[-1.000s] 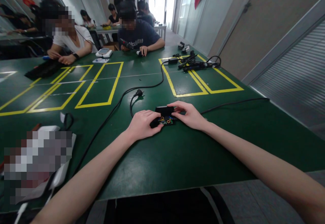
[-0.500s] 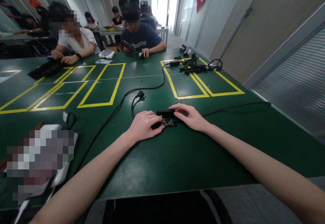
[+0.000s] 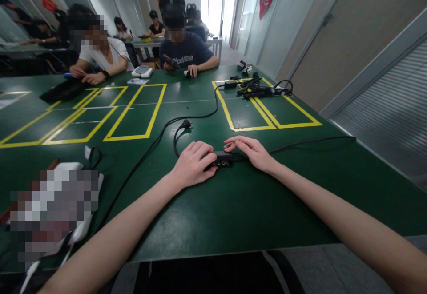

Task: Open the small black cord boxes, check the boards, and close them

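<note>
On the green table (image 3: 213, 223) in front of me lies a black power adapter (image 3: 225, 156). Its top cover sits over the case, and a copper-coloured ring of the circuit board shows through a gap at the front. My left hand (image 3: 192, 163) grips the adapter's left end, thumb at the near side and fingers over the top. Beside the right end, my right hand (image 3: 251, 152) has its fingers stretched out, holding nothing; its fingertips hover close to the cover's far right corner. A black cord (image 3: 300, 142) runs rightward from the adapter, and a plug (image 3: 186, 124) lies beyond my left hand.
Yellow tape frames (image 3: 147, 136) mark the table. Tangled black cables (image 3: 260, 90) lie at the far right, and a long black cord (image 3: 163, 127) crosses the left side. A blurred-out item (image 3: 56, 214) lies near left. Two people (image 3: 187, 51) work across the table.
The black cover, which stood raised at the back, has come down over the circuit board. My right hand has let go of it and its fingers have straightened.
</note>
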`<move>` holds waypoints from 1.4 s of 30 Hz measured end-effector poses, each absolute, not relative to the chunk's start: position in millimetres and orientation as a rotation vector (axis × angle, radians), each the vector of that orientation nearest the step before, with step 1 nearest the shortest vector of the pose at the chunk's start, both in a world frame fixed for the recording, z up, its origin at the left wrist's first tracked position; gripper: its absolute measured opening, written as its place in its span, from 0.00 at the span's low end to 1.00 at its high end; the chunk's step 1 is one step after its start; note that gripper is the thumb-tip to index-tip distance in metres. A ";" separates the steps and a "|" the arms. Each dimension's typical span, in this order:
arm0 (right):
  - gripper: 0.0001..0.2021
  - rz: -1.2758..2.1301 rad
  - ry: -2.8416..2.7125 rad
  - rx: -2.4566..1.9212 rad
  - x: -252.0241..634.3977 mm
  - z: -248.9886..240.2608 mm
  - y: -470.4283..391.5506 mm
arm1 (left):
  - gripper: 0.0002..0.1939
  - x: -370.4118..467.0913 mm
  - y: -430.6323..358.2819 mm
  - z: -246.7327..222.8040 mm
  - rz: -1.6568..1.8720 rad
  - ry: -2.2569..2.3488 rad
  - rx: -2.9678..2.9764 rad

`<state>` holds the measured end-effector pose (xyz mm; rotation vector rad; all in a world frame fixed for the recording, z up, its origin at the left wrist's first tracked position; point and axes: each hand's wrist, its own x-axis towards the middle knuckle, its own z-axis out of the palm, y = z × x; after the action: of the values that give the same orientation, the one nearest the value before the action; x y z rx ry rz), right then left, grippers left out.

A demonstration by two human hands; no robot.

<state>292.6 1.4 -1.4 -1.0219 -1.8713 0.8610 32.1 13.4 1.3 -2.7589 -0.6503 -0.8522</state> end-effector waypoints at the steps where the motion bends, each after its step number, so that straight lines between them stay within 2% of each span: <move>1: 0.23 0.871 -1.870 -1.016 291.9 -0.5 0.7 | 0.06 32.6 13.3 1.4 -0.876 -0.664 -2.760; 7: 0.19 0.872 -1.871 -1.055 285.6 3.9 -3.1 | 0.16 34.5 15.1 -1.5 -0.934 -0.681 -2.898; 14: 0.13 0.777 -1.953 -1.039 283.8 5.6 -4.3 | 0.10 33.4 17.1 -5.8 -0.911 -0.739 -3.074; 20: 0.08 0.571 -2.122 -0.908 284.6 1.0 -3.2 | 0.10 33.9 17.3 -3.3 -0.904 -0.897 -3.172; 29: 0.21 0.567 -2.290 -0.864 287.7 -7.5 -0.8 | 0.11 35.9 16.5 -2.7 -0.794 -0.977 -3.216; 42: 0.16 0.332 -2.434 -0.871 286.5 -3.7 -4.0 | 0.14 44.0 10.1 2.0 -0.528 -1.073 -3.038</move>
<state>286.5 -4.0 -3.7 -0.8712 -2.4338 0.3325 44.0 10.1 2.0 -3.0385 -1.0726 -0.5278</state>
